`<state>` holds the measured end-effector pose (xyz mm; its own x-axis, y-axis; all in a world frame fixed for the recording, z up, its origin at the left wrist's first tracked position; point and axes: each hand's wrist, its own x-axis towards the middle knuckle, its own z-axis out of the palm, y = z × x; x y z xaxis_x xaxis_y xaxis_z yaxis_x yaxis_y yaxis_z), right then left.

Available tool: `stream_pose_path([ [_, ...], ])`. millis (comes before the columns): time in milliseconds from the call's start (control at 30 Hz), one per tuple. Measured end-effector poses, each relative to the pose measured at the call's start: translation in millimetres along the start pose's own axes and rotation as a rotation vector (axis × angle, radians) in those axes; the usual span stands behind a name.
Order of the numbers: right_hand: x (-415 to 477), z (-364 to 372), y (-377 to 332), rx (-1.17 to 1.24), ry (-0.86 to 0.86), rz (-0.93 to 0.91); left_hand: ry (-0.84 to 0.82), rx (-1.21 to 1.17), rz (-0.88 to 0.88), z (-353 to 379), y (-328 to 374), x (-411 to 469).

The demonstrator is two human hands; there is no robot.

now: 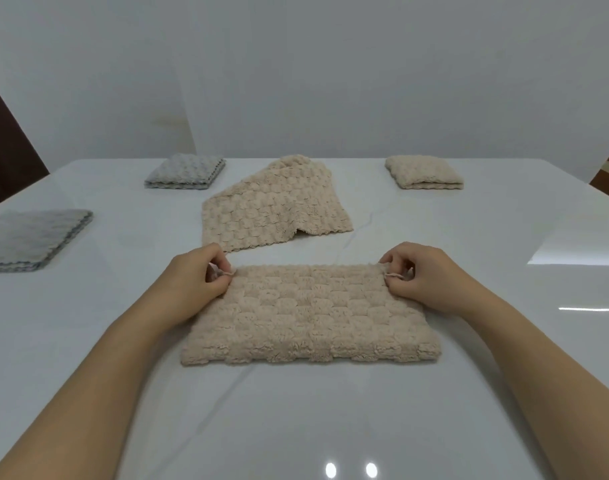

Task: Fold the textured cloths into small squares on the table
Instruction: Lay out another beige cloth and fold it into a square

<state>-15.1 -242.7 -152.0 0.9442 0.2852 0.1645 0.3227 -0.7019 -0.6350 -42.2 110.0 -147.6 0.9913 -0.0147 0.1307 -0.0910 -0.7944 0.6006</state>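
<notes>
At six o'clock on the table (504,393) lies a half-folded beige cloth (310,317), far corners pinched by the left hand (199,275) and right hand (417,275). Finished squares sit at ten, eleven and one; an unfolded cloth (275,206) waits at twelve.

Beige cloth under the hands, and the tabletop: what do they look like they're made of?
The beige cloth looks like plush fleece or microfibre: matte, fuzzy pile in raised puffy squares; the exact fibre can't be told. Left hand and right hand pinch its far corners. The table looks like polished stone or a marble-look surface: glossy white, faint grey veins, sharp light reflections.
</notes>
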Motion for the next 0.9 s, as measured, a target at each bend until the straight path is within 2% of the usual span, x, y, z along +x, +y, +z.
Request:
stream_pose_path([
  [267,-5.5,-3.0,-2.5,0.088,0.080,0.052,-0.072,-0.072,0.005,-9.4,-3.0,-6.8],
  [400,-9.5,-1.3,-3.6,0.239,0.157,0.064,-0.011,-0.118,0.036,-9.8,-3.0,-7.0],
  [600,-7.4,2.9,-3.4,0.358,0.239,0.078,-0.088,-0.117,0.066,-10.3,-3.8,-7.6],
  [900,-5.8,5.6,-4.8,0.457,0.285,0.067,-0.012,-0.170,0.067,-11.4,-6.9,-6.7],
])
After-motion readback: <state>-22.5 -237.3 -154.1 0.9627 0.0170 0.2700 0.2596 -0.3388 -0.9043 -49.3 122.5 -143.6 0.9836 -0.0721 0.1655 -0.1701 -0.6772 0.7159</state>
